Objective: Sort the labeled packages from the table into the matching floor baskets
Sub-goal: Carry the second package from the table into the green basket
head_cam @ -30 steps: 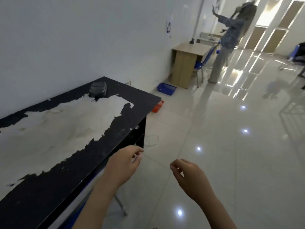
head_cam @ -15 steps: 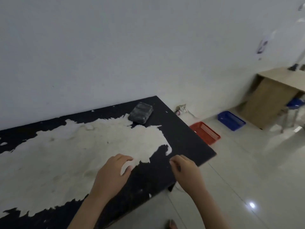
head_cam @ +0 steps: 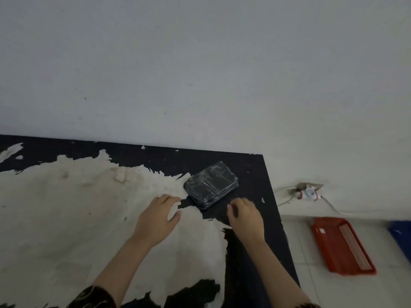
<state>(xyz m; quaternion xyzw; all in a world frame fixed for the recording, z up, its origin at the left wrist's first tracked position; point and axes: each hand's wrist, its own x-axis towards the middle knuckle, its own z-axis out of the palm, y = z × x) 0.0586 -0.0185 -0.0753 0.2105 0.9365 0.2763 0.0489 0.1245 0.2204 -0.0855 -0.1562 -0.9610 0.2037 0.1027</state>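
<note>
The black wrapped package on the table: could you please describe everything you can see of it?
The black package is a flat, rounded-corner rectangle wrapped in glossy clear film that catches the light. It lies flat, turned at an angle, near the far right corner of the worn black table. No label is visible. Neither hand appears to touch it.

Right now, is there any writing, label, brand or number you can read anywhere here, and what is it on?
None can be read.
Black wrapped package on the table: only glare on the plastic wrap; no label shows on the face toward the camera.
Red basket on the floor: a pale tag on its near wall, too small and blurred to read.
Wall socket: red and white parts, no legible marking.
Blue basket: mostly cut off, no text visible.
</note>
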